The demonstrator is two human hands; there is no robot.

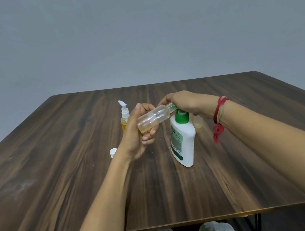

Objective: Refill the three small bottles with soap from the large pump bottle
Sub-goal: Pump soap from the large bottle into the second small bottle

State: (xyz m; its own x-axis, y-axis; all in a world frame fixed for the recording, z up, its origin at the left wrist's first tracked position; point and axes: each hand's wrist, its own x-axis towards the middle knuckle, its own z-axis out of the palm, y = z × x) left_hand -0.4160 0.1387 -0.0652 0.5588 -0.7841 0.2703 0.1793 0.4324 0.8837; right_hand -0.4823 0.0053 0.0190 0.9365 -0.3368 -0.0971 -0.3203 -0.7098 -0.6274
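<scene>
A large white pump bottle [183, 140] with a green pump stands at the middle of the wooden table [60, 187]. My right hand [183, 103] rests on top of its pump head, fingers curled over it. My left hand [139, 129] grips a clear small bottle [154, 118], tilted almost flat, its open neck at the green spout. A little yellowish liquid lies in its lower end. A second small bottle [124, 117] with a white pump and yellow soap stands behind my left hand. A third small bottle [197, 121] is partly hidden behind my right wrist.
A small white cap [113, 152] lies on the table left of my left wrist. A red thread is tied round my right wrist. A plain grey wall rises behind the far edge. The table's near edge runs just above my knees.
</scene>
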